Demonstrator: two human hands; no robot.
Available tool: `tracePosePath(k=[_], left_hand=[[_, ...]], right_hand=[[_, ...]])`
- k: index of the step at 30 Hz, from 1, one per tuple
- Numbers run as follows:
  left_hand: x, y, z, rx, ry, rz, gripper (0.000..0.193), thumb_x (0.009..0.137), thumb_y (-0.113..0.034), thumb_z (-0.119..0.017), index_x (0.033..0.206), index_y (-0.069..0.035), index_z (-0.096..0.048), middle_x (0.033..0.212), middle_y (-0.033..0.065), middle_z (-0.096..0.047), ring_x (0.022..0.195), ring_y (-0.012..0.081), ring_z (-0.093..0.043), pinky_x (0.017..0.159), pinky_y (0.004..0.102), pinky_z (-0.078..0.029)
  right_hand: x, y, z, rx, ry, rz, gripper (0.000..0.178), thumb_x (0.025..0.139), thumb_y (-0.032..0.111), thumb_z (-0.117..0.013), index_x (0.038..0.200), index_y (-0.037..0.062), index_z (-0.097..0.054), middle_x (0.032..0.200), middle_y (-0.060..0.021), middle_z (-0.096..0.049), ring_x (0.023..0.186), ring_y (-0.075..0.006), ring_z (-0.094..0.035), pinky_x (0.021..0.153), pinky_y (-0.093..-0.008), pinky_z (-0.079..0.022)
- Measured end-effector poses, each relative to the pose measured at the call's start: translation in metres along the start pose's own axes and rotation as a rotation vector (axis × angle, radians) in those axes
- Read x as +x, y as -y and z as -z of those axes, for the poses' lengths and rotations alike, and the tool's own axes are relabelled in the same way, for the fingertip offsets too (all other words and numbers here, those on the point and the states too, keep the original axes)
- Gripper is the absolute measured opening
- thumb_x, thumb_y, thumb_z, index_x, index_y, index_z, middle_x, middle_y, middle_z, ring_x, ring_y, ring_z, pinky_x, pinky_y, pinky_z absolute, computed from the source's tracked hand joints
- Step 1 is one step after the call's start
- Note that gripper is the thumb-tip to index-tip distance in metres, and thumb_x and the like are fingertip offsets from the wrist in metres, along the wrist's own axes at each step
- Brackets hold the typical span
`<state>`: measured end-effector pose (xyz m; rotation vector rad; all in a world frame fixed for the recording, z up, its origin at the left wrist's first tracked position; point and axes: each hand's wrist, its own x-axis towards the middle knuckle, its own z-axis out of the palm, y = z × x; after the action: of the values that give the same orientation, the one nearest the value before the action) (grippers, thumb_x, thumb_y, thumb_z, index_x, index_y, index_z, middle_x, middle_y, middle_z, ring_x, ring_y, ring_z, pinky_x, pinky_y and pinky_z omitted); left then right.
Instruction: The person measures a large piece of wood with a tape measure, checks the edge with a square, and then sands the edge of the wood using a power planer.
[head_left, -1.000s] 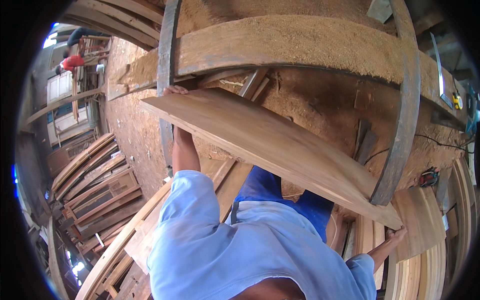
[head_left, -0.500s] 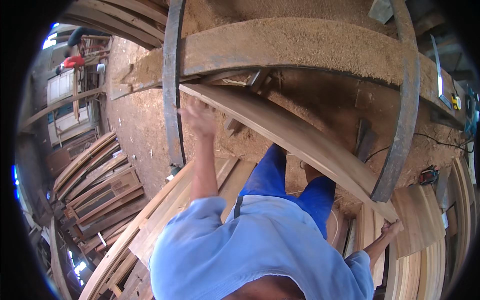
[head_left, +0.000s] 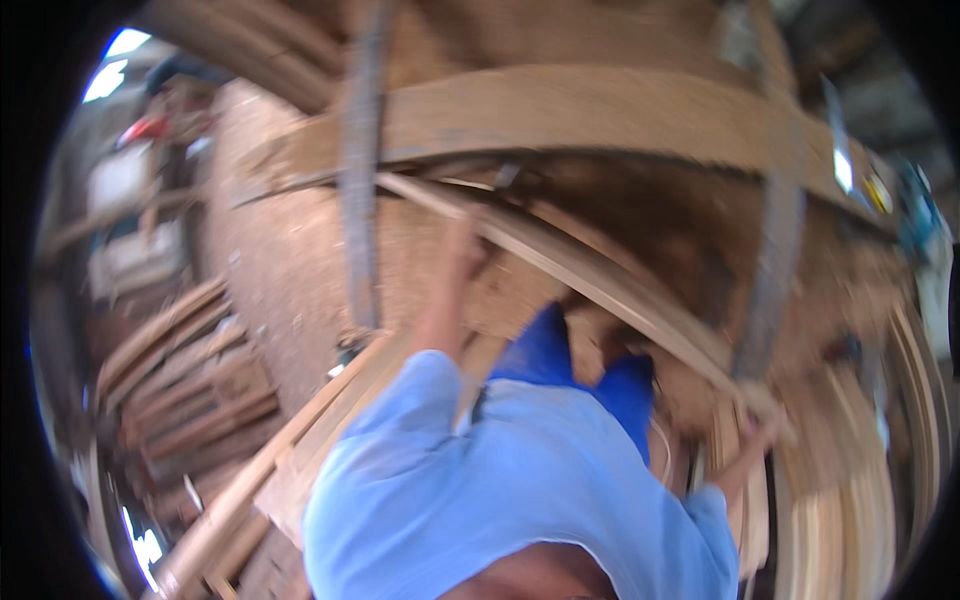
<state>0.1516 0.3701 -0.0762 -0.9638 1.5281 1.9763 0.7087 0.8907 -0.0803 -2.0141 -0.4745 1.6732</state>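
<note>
A long wooden board [head_left: 590,275] slants from the upper left down to the right, between two grey curved bars, its narrow edge turned up toward me. My left hand [head_left: 465,245] is closed at the board's near edge toward its far left end; motion blur softens the fingers. My right hand [head_left: 765,428] grips the board's near right end, just beyond the right grey bar [head_left: 772,250]. The left grey bar [head_left: 360,200] passes beside the board's far end.
A broad, dusty wooden beam [head_left: 600,112] crosses ahead of the board. Stacked planks [head_left: 310,430] lie to my left and more timber [head_left: 835,500] to my right. Wooden frames [head_left: 200,395] are piled at far left. A metal square [head_left: 840,150] rests on the beam's right end.
My left hand, open and off the board before, has moved right onto its edge. The board has tipped, showing less of its broad face. My right hand stays at its end. The view has shifted.
</note>
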Motion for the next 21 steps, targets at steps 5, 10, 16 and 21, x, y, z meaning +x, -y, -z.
tracePosePath(k=[5,10,16,21], left_hand=[[0.012,0.008,0.029,-0.007,0.008,-0.047,0.019,0.086,-0.019,-0.068,0.101,-0.009,-0.062,0.101,0.0095,-0.067,0.091,0.0281,-0.069,0.079,0.0480,-0.061],[0.013,0.006,0.013,0.033,0.036,0.052,0.023,0.086,-0.021,-0.068,0.105,-0.010,-0.062,0.104,0.0101,-0.068,0.094,0.0296,-0.069,0.080,0.0519,-0.060],[-0.008,-0.001,0.006,0.048,0.041,0.116,0.035,0.089,-0.026,-0.067,0.118,-0.009,-0.059,0.111,0.0129,-0.065,0.106,0.0336,-0.062,0.090,0.0604,-0.054],[0.003,0.007,0.020,0.035,0.084,0.107,0.030,0.090,-0.024,-0.065,0.113,-0.007,-0.056,0.108,0.0126,-0.062,0.096,0.0313,-0.066,0.078,0.0568,-0.061]], right_hand=[[-0.030,-0.011,-0.013,-0.066,0.036,-0.030,0.082,0.097,0.063,-0.052,0.151,0.0033,-0.033,0.149,-0.0241,-0.043,0.129,-0.0403,-0.051,0.109,-0.0565,-0.042],[-0.107,-0.034,-0.039,-0.345,0.290,-0.224,0.092,0.094,0.066,-0.053,0.153,0.0005,-0.026,0.146,-0.0272,-0.045,0.112,-0.0373,-0.064,0.088,-0.0486,-0.057],[-0.118,-0.095,-0.116,-0.377,0.368,-0.367,0.092,0.093,0.063,-0.059,0.150,-0.0022,-0.027,0.138,-0.0243,-0.051,0.106,-0.0332,-0.067,0.082,-0.0431,-0.059],[-0.092,-0.124,-0.139,-0.078,0.185,-0.486,0.050,0.095,0.032,-0.060,0.137,0.0049,-0.052,0.132,-0.0140,-0.059,0.122,-0.0300,-0.057,0.103,-0.0443,-0.048]])
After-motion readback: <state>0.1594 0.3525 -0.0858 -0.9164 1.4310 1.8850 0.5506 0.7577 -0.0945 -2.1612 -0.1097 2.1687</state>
